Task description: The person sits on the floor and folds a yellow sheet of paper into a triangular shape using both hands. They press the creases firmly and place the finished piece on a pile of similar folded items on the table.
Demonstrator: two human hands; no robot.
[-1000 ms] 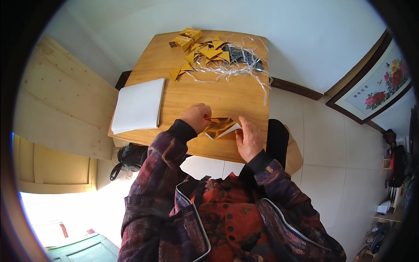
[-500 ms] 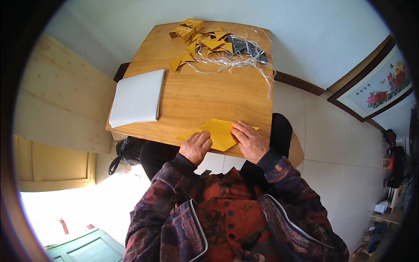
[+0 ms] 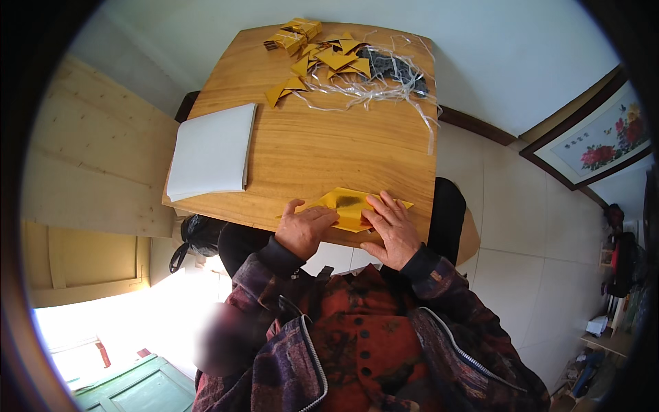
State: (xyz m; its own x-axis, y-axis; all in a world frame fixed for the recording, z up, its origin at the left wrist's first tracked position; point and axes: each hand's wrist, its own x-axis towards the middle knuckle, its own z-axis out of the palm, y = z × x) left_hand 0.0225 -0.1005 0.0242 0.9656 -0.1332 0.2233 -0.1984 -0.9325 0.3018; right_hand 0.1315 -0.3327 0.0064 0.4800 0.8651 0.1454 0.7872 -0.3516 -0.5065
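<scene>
A folded sheet of shiny gold paper (image 3: 349,197) lies at the table's near edge, its pointed ends reaching out left and right. My left hand (image 3: 302,230) rests on its left part, fingers laid over the paper and one finger lifted apart. On the right part lies my right hand (image 3: 395,230), fingers stretched and spread, the thumb held away toward me. Both palms face down, and the paper's surface between them bulges slightly. Parts of the sheet are hidden beneath my fingers.
On the wooden table (image 3: 309,147) a stack of white sheets (image 3: 213,151) lies at the left. Farther back are folded gold paper pieces (image 3: 336,60), tied gold bundles (image 3: 294,38), tangled clear plastic strips (image 3: 384,89) and a dark grey crumpled item (image 3: 391,67). A black bag (image 3: 200,235) sits below left.
My left hand has shifted slightly and one finger has lifted. My right hand's fingers have spread, with its thumb moved out. The gold paper looks narrower front to back and now catches light.
</scene>
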